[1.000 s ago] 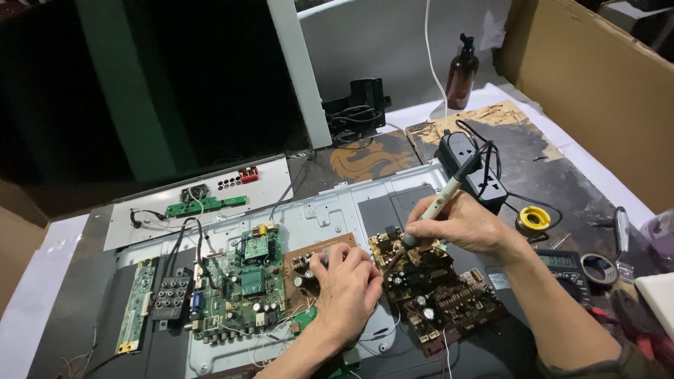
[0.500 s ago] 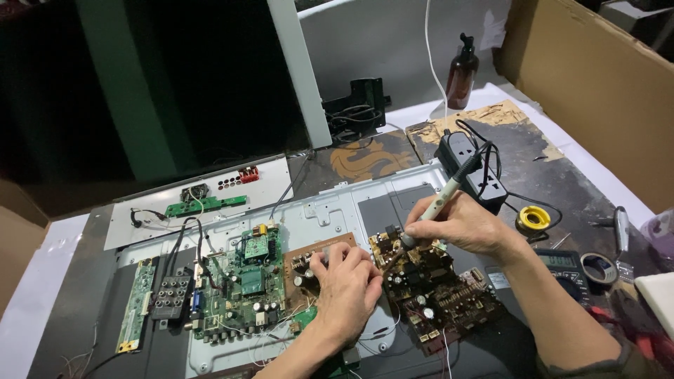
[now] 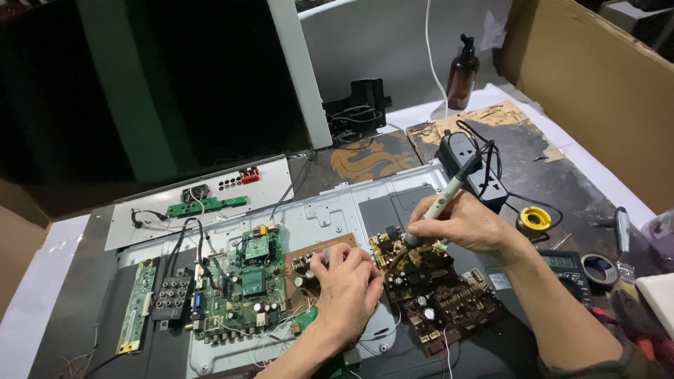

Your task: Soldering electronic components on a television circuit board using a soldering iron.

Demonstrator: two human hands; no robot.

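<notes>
An electronics repair workshop. Bare circuit boards point(image 3: 246, 295) lie on an opened metal chassis point(image 3: 330, 210) mid-frame; a solder spool point(image 3: 533, 220), multimeter point(image 3: 565, 265) and tape roll point(image 3: 599, 269) sit at right. A power strip point(image 3: 472, 165) and brown pump bottle point(image 3: 462, 74) stand behind, cardboard point(image 3: 597, 91) upper right.
</notes>
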